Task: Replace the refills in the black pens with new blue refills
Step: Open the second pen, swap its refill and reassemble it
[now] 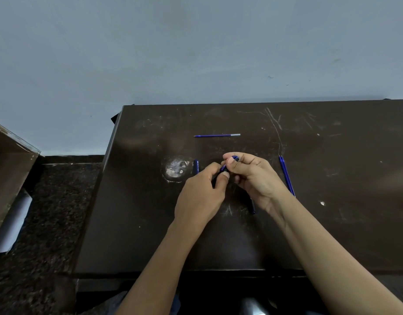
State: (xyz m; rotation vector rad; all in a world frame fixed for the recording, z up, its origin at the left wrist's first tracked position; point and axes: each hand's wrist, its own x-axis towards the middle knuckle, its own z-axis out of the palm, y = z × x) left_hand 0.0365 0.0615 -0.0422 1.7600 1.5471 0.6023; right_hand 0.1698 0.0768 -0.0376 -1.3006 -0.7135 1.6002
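Pen (228,165) held above counter (139,223) centre, left hand (200,196) and right hand (252,178) both pinched on it, close together. Step, likely: twisting barrel apart or shut. Pen cap (196,166) just left. Spare refills (286,176) right, single refill (216,135) beyond. Next needs steady counter-twist.

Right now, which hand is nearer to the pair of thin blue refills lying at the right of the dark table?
Right. The right hand lies just beside the refills; the left hand is farther left.
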